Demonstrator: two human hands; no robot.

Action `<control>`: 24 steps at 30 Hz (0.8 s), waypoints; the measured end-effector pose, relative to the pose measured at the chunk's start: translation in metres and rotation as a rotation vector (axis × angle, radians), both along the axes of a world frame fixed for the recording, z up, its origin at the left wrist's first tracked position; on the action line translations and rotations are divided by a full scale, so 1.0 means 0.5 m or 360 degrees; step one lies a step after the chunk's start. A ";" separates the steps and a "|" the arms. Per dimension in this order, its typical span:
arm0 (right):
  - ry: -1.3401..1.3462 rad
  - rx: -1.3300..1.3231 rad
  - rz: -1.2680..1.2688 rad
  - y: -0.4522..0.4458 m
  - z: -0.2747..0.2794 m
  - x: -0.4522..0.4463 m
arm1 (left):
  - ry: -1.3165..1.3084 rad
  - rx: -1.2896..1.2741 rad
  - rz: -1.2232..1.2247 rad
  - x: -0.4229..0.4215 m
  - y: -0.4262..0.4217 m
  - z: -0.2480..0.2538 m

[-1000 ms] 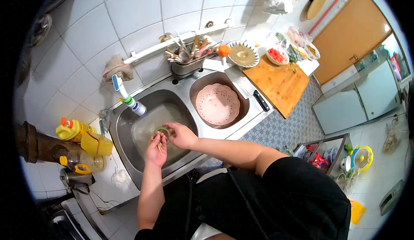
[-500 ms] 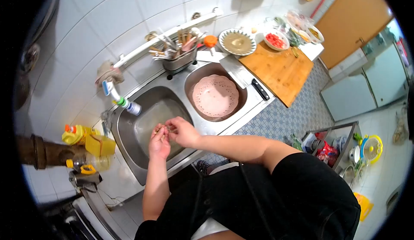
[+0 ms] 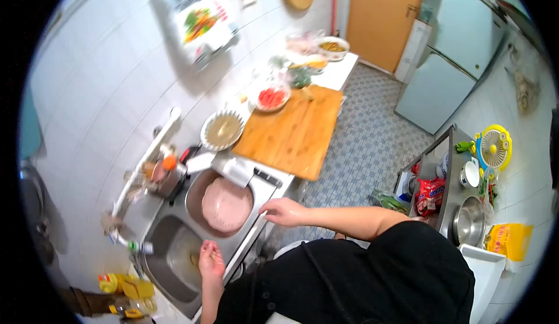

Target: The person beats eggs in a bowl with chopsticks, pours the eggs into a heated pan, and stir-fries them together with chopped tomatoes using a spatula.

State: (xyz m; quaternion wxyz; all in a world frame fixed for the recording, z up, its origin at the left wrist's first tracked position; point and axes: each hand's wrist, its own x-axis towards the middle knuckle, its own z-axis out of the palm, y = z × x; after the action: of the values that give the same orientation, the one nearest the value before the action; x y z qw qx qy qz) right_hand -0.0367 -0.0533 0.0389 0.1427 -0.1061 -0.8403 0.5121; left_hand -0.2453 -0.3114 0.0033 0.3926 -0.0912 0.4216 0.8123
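In the head view, red food (image 3: 272, 98) is seen cut up and bowled, past the pink basin (image 3: 227, 204) on the far counter. A murky liquid (image 3: 223, 130) is held in a patterned bowl nearer the basin. The cutting board (image 3: 291, 132) is laid beyond the basin, with the knife (image 3: 268, 176) set down between the two. How much work is left can't be read from this.

The basin is seated in its own sink bowl, untouched by either hand. The larger sink (image 3: 179, 284) is placed to the basin's left.

The left hand (image 3: 211, 260) is held over the larger sink's edge, left of the basin and nearer the body, forearm pointed up from below, fingers curled. Something small and pale (image 3: 216, 254) may be held at the fingers; too blurred to confirm, so the grip can't be called.

The right hand (image 3: 283, 212) is held just right of the basin, by the counter edge, palm turned down. The arm is stretched across from the right, fingers bent and close together. Whether anything is pinched there can't be told.
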 end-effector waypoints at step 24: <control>0.0468 -0.0737 -0.1971 0.833 -0.043 0.808 | -0.0028 0.0124 -0.1808 0.796 1.471 0.040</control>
State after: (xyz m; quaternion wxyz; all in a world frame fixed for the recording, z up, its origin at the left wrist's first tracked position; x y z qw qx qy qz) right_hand 0.3672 0.3633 0.0173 0.4962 -0.5251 -0.4648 0.5118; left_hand 0.1529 0.4242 0.0235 0.7744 0.1576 0.3710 0.4878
